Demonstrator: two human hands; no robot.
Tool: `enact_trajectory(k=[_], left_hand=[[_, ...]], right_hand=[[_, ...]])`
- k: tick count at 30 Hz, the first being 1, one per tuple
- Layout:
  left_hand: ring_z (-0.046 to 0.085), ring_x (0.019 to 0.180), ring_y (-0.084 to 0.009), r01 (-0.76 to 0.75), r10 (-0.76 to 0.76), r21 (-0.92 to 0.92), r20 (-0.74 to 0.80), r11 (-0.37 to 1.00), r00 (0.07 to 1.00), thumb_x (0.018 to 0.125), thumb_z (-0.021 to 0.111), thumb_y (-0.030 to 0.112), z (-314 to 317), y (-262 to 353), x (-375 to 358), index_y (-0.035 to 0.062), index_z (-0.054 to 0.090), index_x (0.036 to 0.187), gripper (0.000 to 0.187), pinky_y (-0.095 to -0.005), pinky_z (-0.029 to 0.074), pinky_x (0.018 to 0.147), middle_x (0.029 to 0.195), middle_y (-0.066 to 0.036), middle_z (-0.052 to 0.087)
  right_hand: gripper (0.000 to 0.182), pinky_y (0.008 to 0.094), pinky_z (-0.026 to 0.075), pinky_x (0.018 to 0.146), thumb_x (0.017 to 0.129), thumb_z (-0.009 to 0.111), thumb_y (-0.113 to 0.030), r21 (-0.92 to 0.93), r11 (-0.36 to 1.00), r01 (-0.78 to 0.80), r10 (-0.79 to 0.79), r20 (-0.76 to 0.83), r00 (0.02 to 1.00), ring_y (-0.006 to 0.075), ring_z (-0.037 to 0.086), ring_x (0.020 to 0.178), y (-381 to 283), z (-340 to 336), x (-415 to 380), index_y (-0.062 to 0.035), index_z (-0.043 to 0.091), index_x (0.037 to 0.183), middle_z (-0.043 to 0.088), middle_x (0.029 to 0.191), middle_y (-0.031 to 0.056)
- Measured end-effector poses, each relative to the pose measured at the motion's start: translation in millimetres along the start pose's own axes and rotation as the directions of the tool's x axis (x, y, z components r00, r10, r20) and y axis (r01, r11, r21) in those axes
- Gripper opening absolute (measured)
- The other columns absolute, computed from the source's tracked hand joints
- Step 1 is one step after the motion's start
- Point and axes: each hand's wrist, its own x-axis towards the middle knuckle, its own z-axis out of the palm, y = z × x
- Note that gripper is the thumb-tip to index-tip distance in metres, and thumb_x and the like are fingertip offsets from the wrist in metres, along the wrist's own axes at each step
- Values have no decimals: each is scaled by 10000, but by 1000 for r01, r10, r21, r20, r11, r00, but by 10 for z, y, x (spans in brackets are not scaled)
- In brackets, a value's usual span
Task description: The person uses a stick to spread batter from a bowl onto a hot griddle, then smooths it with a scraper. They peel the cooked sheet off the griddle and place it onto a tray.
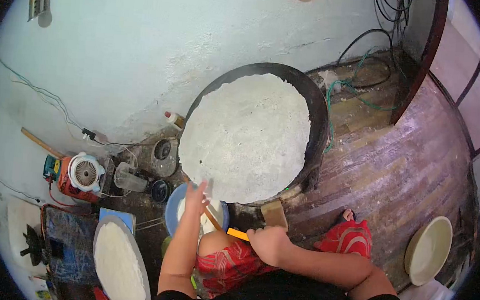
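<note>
I am seeing the left hand [196,194] spreading open at the white flatbread [245,136] edge; the right hand [266,243] is gripping an orange-handled scraper [237,234] ready.

A big round flatbread [245,136], pale white and pitted with tiny bubbles, lies spread flat over a wide black griddle [317,108] in the middle of the frame, covering nearly all of it. Only a dark crescent of rim shows along the top and right. The flatbread's lower edge sits just above centre bottom, where a thin wooden stick [212,218] slants down to the right over a blue bowl [174,208] holding white batter.
</note>
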Motion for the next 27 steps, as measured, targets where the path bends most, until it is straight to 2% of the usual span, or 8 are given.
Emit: enact_trajectory(k=[1,6,9,12,16,20,22,27], left_hand=[[495,839,-227,129,-142,-191,-58,973,988,738,629,258,-24,-103,297,82,522,981,318,-355,446,655,933,-82,520],[491,573,-127,88,-78,-195,60,977,995,706,629,115,-76,-72,651,89,537,749,105,-269,400,437,602,-2,462],[512,590,-236,-426,484,305,-146,852,863,724,562,103,-224,336,717,30,541,748,80,-325,410,505,648,-94,514],[533,608,-344,-568,897,759,-48,319,440,743,495,91,-448,782,725,-29,545,747,131,-381,420,573,694,-187,565],[550,701,-354,-671,942,717,60,190,330,773,528,162,-723,1778,-23,-48,555,830,219,-363,431,633,762,-218,567],[529,649,-129,-925,971,346,120,156,209,788,552,84,-1223,2275,-609,-28,545,864,135,-249,414,596,698,-124,559],[475,733,-72,-895,964,441,202,66,171,814,518,41,-1558,2399,-974,-31,544,884,103,-197,386,659,793,-26,565],[471,726,-99,-841,955,494,283,-223,-86,781,511,-33,-2252,2345,-1680,-31,520,838,58,-193,375,649,741,-31,499]], right_hand=[[144,363,460,501,733,469,-135,-3,1000,0,0,-2,1000,254,582,616,1,-2,2,-29,511,821,564,661,98],[134,376,460,521,707,486,-129,26,999,-42,41,32,999,264,579,618,24,-50,54,-33,497,799,560,667,109],[144,371,458,551,669,511,-120,202,977,-63,97,-163,982,283,572,636,56,-151,73,-29,477,774,551,668,134],[164,372,455,574,635,520,-115,253,962,-104,184,-320,929,311,558,650,121,-301,130,-29,490,771,548,688,146],[165,368,465,624,688,512,-93,215,977,11,83,-424,902,301,575,718,322,-374,216,-24,539,835,573,760,152],[364,311,466,679,751,579,-108,392,910,135,167,-645,745,213,601,781,319,-598,583,4,505,1089,584,979,164],[513,338,417,826,718,616,-188,372,916,149,156,-674,722,327,519,979,377,-738,889,-21,438,1170,491,1123,212],[811,371,390,865,652,682,-222,324,946,-1,226,-657,719,338,481,1031,-184,-1404,1730,-76,220,1304,436,1191,212]])
